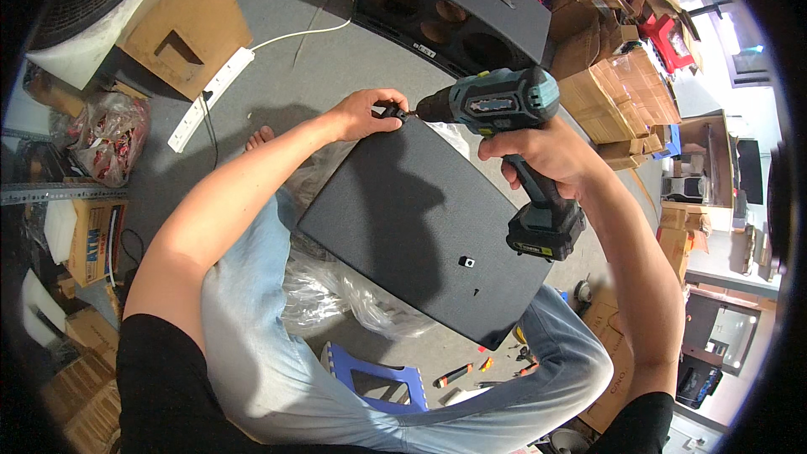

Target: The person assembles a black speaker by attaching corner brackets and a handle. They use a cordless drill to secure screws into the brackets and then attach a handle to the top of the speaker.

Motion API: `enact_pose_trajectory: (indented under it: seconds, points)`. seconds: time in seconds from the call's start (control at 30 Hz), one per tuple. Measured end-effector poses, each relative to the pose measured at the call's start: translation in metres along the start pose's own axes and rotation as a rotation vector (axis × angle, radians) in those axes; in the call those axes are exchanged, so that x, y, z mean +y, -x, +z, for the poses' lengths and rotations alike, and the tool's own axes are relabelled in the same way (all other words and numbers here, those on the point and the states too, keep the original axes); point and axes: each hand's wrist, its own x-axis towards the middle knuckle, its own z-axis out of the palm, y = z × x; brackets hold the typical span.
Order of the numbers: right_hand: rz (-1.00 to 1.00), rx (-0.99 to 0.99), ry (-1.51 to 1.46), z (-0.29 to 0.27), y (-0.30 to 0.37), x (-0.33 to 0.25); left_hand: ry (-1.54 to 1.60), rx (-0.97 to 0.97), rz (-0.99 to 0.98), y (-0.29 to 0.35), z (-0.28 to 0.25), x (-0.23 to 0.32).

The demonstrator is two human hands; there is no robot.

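Note:
A dark grey textured speaker-type cabinet (496, 286) lies between my knees, its flat face up. At its far corner my left hand (363, 116) pinches a small black corner piece (392, 111) against the edge. My right hand (551, 154) is wrapped round the grip of a teal and black cordless drill (492, 102). The drill points left, its tip close to the corner piece; whether the bit touches a screw cannot be made out. On the near part of the panel lie another small black corner piece (466, 261) with a light spot and a screw (476, 292).
Clear plastic wrap (382, 311) is bunched beneath the cabinet. Near my legs are a blue and white stool (382, 382) and an orange-black hand tool (454, 375). A white power strip (210, 97), a large black speaker cabinet (454, 13) and cardboard boxes (618, 92) stand farther off.

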Motion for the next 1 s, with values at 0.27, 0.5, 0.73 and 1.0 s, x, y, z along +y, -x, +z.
enact_pose_trajectory:
  seconds: [0.27,0.5,0.73,1.0]
  points:
    - [0.023,0.012,0.061,0.008,-0.010,-0.009,0.026,0.004,0.019,0.002,-0.002,0.003]
    - [0.026,-0.015,0.266,0.010,-0.026,-0.034,0.112,-0.018,-0.001,0.000,0.000,0.001]
    - [0.077,-0.042,0.520,0.022,-0.043,-0.063,0.039,0.001,0.119,-0.004,-0.004,-0.009]
    - [0.110,-0.044,0.511,0.023,-0.044,-0.071,0.082,-0.012,0.065,-0.004,-0.005,-0.010]
